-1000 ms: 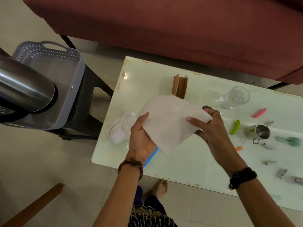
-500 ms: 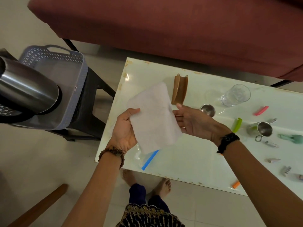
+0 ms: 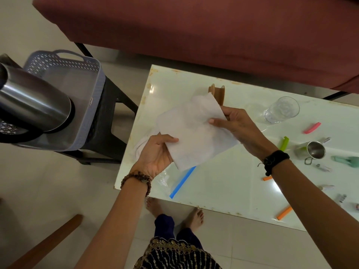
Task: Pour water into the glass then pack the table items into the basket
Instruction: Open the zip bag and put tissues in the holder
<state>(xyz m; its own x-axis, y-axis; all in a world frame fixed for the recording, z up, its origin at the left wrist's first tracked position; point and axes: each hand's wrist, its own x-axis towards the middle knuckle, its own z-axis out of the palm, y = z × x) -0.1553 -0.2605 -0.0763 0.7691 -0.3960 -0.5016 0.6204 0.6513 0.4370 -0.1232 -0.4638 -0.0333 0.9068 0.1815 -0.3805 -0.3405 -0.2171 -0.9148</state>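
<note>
Both hands hold a white cloth (image 3: 194, 133) above the left end of the white table (image 3: 229, 183). My left hand (image 3: 157, 152) pinches its lower left edge, and my right hand (image 3: 233, 123) grips its upper right corner. A clear glass (image 3: 281, 109) stands at the back of the table. The grey basket (image 3: 77, 105) rests on a black stool (image 3: 108, 121) left of the table, with a steel kettle (image 3: 33, 109) lying inside it. A clear zip bag with a blue strip (image 3: 182, 181) lies flat under the cloth.
A wooden holder (image 3: 219, 93) stands behind the cloth. A small steel cup (image 3: 314, 150), pink (image 3: 311, 128), green (image 3: 283, 143) and orange clips (image 3: 284, 212), a teal tool (image 3: 347, 161) and small bits lie on the table's right half. A maroon sofa (image 3: 194, 32) runs behind.
The cloth has been turned and refolded between the hands. My right hand went from open beside it to gripping its upper right corner; my left hand shifted lower.
</note>
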